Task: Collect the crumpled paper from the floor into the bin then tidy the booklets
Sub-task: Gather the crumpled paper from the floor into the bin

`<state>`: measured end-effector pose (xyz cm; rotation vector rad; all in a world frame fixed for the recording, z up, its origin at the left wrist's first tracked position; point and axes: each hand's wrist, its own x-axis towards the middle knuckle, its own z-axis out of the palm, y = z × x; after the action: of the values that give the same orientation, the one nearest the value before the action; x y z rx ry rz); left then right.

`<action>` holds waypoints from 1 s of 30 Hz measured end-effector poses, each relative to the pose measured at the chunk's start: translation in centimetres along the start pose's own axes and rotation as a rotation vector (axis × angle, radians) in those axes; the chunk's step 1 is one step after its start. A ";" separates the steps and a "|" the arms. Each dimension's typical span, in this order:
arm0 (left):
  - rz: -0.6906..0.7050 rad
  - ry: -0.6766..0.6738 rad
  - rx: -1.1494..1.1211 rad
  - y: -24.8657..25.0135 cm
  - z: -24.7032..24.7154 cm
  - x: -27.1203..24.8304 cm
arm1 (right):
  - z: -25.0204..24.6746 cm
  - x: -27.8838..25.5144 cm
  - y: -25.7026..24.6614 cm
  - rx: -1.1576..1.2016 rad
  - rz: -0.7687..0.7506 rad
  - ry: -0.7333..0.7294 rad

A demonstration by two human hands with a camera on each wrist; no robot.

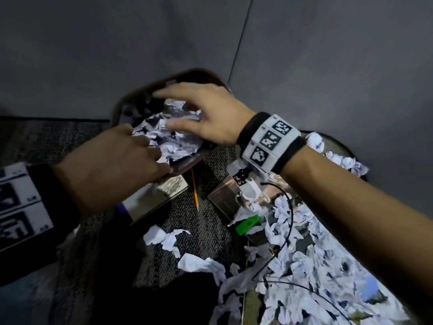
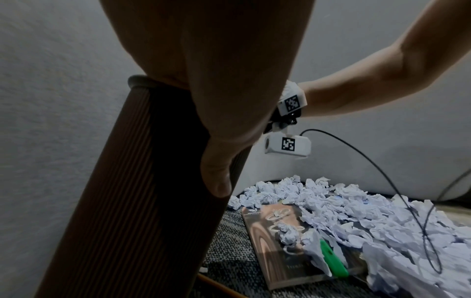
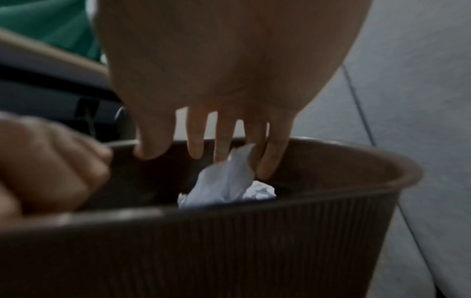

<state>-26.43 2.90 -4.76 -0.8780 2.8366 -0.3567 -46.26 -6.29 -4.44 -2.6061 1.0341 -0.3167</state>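
Observation:
A brown ribbed bin (image 1: pixel 201 75) stands tilted by the grey wall, heaped with crumpled white paper (image 1: pixel 173 139). My left hand (image 1: pixel 154 158) grips its near rim, with the thumb (image 2: pixel 216 171) on the outer wall of the bin (image 2: pixel 127 201). My right hand (image 1: pixel 201 109) hovers over the bin's mouth with fingers spread and straight. In the right wrist view the right hand's fingertips (image 3: pixel 267 161) touch a paper piece (image 3: pixel 224 187) inside the bin's rim (image 3: pixel 356 193). A brown booklet (image 1: pixel 222 198) lies on the carpet, and another booklet (image 1: pixel 154 198) is partly under the bin.
A large pile of crumpled paper (image 1: pixel 316 254) covers the floor to the right, with a few loose pieces (image 1: pixel 164 238) nearer. A pencil (image 1: pixel 194 191), a green object (image 1: pixel 248 225) and a black cable (image 1: pixel 290 221) lie among the booklets. The wall is close behind.

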 end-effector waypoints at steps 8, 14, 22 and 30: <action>0.029 -0.020 0.034 0.7 0.1 0.2 | 4.8 -13.7 7.9 0.117 0.749 0.388; 0.073 -0.065 0.061 1.1 -0.2 1.1 | 16.3 -19.1 6.5 -0.126 1.115 -0.363; 0.049 -0.076 0.040 0.7 0.4 0.8 | 19.0 -17.7 6.7 -0.091 1.074 -0.034; 0.051 -0.080 0.023 0.5 0.2 0.5 | 14.3 -21.8 6.2 0.272 0.883 0.482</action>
<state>-27.01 2.96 -5.14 -0.7958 2.7698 -0.3395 -61.15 7.60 -21.84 -1.6372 1.9934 -0.7903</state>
